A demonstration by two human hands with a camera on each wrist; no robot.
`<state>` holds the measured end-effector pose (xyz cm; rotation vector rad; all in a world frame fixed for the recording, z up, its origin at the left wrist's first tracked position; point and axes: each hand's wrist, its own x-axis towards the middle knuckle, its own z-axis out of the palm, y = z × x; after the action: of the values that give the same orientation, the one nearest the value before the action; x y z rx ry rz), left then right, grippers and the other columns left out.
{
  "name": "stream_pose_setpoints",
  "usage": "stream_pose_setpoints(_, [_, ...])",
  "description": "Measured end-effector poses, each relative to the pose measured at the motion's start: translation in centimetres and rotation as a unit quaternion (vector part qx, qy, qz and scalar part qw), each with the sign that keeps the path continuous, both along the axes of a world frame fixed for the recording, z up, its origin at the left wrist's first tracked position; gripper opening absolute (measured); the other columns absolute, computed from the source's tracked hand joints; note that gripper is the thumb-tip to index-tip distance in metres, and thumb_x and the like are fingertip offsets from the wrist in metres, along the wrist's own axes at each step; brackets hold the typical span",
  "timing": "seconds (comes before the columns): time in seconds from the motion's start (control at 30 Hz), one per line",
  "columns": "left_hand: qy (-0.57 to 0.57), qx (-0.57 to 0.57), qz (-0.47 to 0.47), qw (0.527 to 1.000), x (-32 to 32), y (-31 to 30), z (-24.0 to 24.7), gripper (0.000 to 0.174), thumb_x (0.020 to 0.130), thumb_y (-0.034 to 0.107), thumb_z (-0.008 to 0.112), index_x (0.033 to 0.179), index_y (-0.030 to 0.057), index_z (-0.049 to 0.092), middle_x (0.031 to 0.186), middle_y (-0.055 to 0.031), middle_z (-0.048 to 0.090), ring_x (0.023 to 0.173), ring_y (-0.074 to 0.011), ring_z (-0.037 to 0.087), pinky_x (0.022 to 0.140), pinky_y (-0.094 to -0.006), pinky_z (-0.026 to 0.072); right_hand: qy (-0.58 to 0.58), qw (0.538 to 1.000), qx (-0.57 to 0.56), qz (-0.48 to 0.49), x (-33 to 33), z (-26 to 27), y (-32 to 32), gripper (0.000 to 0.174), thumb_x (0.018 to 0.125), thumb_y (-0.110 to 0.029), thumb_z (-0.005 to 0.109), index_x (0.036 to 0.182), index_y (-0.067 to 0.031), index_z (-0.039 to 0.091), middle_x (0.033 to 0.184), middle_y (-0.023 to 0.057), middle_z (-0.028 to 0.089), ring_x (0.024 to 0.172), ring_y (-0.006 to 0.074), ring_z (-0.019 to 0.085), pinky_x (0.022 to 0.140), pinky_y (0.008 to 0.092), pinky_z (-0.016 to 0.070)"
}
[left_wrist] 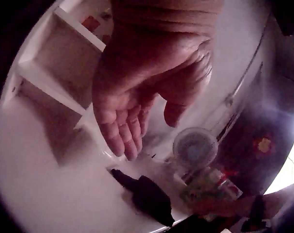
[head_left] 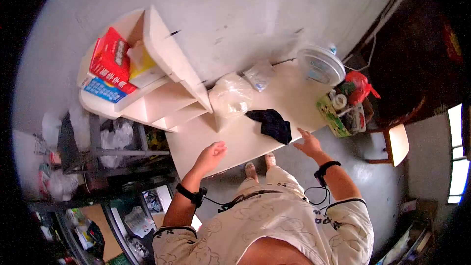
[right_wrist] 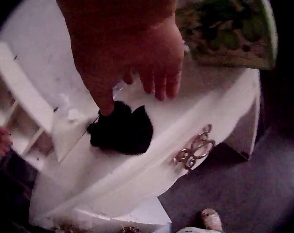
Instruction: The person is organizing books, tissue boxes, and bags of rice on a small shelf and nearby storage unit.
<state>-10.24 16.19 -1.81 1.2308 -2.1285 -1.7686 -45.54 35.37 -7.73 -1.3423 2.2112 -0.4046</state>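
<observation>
A bunched black cloth (head_left: 271,124) lies on the white desktop (head_left: 233,145) near its front edge. My right hand (head_left: 308,144) hovers just right of it, fingers extended and holding nothing. In the right wrist view that hand (right_wrist: 132,58) overlaps the far side of the black cloth (right_wrist: 122,130). To the left, my left hand (head_left: 213,155) hangs over the front of the desk with nothing in its grasp. The left wrist view shows this hand (left_wrist: 132,92) with relaxed, slightly bent fingers and the thumb apart. Beyond its fingertips is the black cloth (left_wrist: 149,199).
A white shelf unit (head_left: 162,100) with a red packet (head_left: 110,61) stands at the desk's left. Behind the cloth sit a filled plastic bag (head_left: 230,95) and a clear packet (head_left: 259,75). A round lidded tub (head_left: 321,65) and a green patterned box (head_left: 333,115) occupy the right end.
</observation>
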Motion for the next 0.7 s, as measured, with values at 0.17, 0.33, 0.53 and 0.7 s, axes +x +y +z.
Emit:
stream_pose_setpoints(0.17, [0.039, 0.076, 0.099, 0.991, 4.9, 1.4, -1.6, 0.039, 0.086, 0.022, 0.055, 0.116, -0.0027, 0.047, 0.106, -0.0124, 0.059, 0.097, -0.0167, 0.056, 0.084, -0.0285, 0.0435, 0.124, 0.966, -0.007, 0.228, 2.7, -1.2, -9.2, 0.088, 0.065, -0.038, 0.071, 0.137, -0.0173, 0.024, 0.139, 0.0173, 0.022, 0.127, 0.0329, 0.026, 0.102, 0.0436, 0.0269])
stream_pose_setpoints(0.33, [-0.02, 0.03, 0.222, 0.974, 11.7, 4.6, -1.6, 0.041, 0.086, 0.029, 0.054, 0.115, -0.0004, 0.049, 0.1, -0.0087, 0.059, 0.091, -0.0176, 0.055, 0.081, -0.0294, 0.0436, 0.202, 0.91, 0.022, 0.361, 6.0, -4.7, -12.8, 0.07, 0.075, -0.03, 0.062, 0.133, -0.0095, 0.03, 0.138, 0.0213, 0.023, 0.126, 0.0402, 0.022, 0.104, 0.0455, 0.0224])
stream_pose_setpoints(0.53, [0.032, 0.176, 0.415, 0.892, 14.7, 8.6, -1.8, 0.039, 0.087, 0.031, 0.054, 0.113, 0.0017, 0.052, 0.097, -0.0039, 0.058, 0.086, -0.0152, 0.053, 0.076, -0.0281, 0.0431, 0.091, 0.736, -0.065, 0.668, 12.5, -6.6, -12.7, 0.059, 0.071, -0.015, 0.063, 0.126, -0.0096, 0.041, 0.136, 0.0173, 0.029, 0.128, 0.0359, 0.023, 0.105, 0.0447, 0.0206])
stream_pose_setpoints(0.7, [0.085, 0.097, 0.406, 0.905, 14.0, 8.3, -0.2, 0.038, 0.087, 0.028, 0.055, 0.114, 0.0016, 0.05, 0.097, -0.0027, 0.058, 0.087, -0.0149, 0.054, 0.078, -0.0285, 0.0431, 0.132, 0.65, -0.023, 0.748, 16.9, -4.2, -16.6, 0.063, 0.077, -0.022, 0.062, 0.132, -0.0149, 0.033, 0.141, 0.0096, 0.023, 0.131, 0.0286, 0.018, 0.106, 0.0417, 0.0203])
